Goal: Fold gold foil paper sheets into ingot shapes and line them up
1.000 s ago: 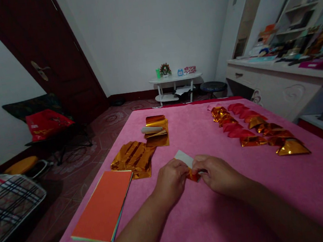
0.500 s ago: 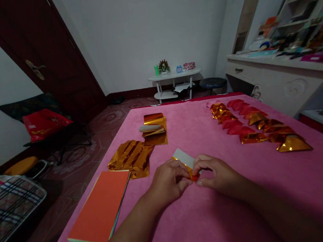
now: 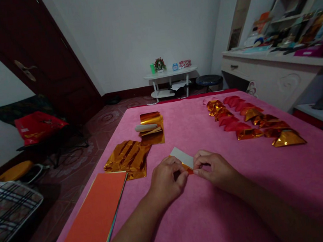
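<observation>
Both my hands meet at the middle of the pink table (image 3: 208, 217), pinching one small folded foil paper (image 3: 183, 159); its white back shows above my fingers and a gold-red edge shows between them. My left hand (image 3: 167, 179) is closed on its left side, thumb and fingers curled. My right hand (image 3: 214, 167) pinches its right side. To the left lie crumpled gold foil sheets (image 3: 127, 158) and an orange paper stack (image 3: 97, 209). A row of folded red and gold pieces (image 3: 248, 124) runs along the right.
Farther back on the table lies a gold foil pile with a white roll (image 3: 149, 127) on it. A dark door (image 3: 39, 61), a chair holding a red bag (image 3: 37, 126) and a wire basket (image 3: 7, 210) are at the left. A white side table (image 3: 170, 74) and a cluttered counter (image 3: 284, 62) stand behind.
My hands have stayed on the folded paper, working it between the fingertips; the red-gold part is now mostly hidden. The view has shifted slightly to the right.
</observation>
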{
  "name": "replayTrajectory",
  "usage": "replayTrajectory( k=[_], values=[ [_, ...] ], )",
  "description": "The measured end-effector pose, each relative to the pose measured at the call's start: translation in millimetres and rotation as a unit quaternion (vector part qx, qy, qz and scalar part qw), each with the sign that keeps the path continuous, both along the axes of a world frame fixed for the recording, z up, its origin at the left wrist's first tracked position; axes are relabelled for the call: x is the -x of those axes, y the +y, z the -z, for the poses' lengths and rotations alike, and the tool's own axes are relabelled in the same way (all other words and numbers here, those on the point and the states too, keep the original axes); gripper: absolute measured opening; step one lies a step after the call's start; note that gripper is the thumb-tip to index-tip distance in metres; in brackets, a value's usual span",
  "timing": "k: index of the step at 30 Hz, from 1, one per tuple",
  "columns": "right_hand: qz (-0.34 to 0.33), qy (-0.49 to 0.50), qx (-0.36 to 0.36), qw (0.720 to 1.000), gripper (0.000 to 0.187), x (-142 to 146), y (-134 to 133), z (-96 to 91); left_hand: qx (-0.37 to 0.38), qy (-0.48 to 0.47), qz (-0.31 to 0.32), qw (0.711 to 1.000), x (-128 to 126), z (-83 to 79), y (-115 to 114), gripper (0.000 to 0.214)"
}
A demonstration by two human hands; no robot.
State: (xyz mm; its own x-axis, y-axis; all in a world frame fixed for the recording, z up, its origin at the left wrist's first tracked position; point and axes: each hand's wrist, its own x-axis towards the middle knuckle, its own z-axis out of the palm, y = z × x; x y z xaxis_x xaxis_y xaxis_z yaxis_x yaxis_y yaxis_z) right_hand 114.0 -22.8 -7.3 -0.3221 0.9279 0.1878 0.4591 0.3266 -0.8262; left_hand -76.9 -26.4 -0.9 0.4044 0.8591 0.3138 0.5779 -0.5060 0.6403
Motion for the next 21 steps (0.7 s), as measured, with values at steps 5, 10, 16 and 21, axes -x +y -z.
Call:
replayTrajectory(
  k=[5,10,16,21],
  values=[
    [0.023,-0.036,-0.019,0.999,0.012,3.7,-1.5,-0.8,0.002,0.014,-0.036,0.999,-2.1,3.0,1.6,0.012],
    [0.050,-0.079,-0.032,0.995,0.013,6.4,-3.1,0.2,0.006,0.016,-0.054,0.998,-4.1,5.0,2.1,0.013],
    [0.082,-0.110,-0.035,0.990,0.014,9.8,-2.6,4.4,0.013,0.010,-0.081,0.997,-7.1,5.0,1.0,0.015],
    [0.094,-0.119,-0.033,0.988,0.013,11.0,-2.3,3.1,0.005,0.028,-0.094,0.995,-9.4,3.8,-1.0,0.015]
  ],
)
